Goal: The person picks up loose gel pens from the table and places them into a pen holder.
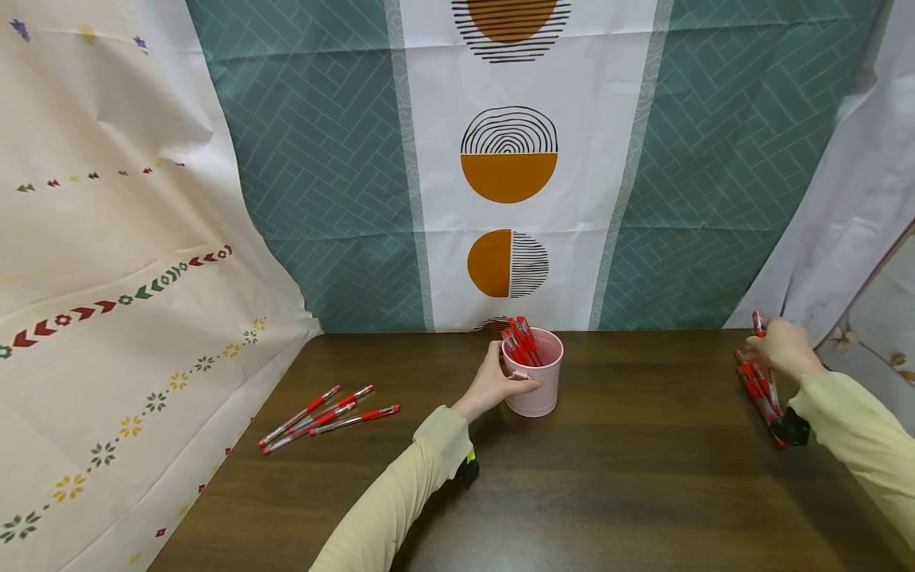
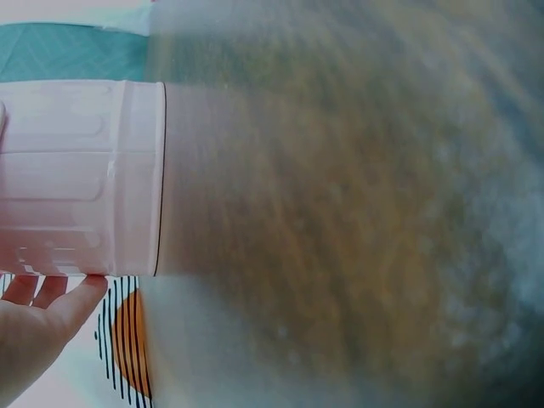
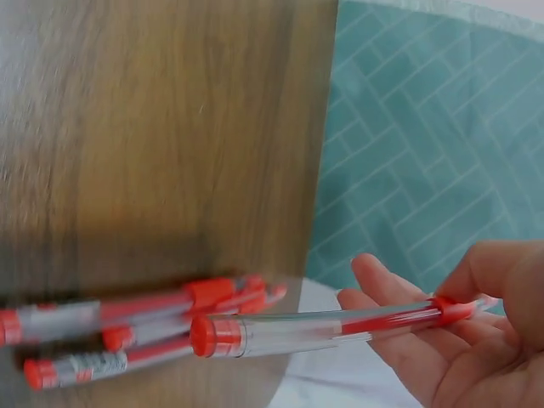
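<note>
A cream sleeve [image 1: 400,496] is extended over the tabletop [image 1: 615,492], and a pink bucket [image 1: 539,397], with leaning red pens [image 1: 525,343] inside, is gripped by the left hand [image 1: 493,387]. By the right hand [image 1: 785,349], one clear-barrelled pen [image 3: 293,334] is pinched above loose pens [image 3: 153,313]; another pen group [image 1: 368,416] is spread at the left.

Bucket [image 1: 545,391] on table [image 1: 608,477], pens [image 1: 524,345] inside, loose pens [image 1: 329,415] left, more pens [image 1: 759,392] right, cloth [image 1: 364,199] behind
</note>
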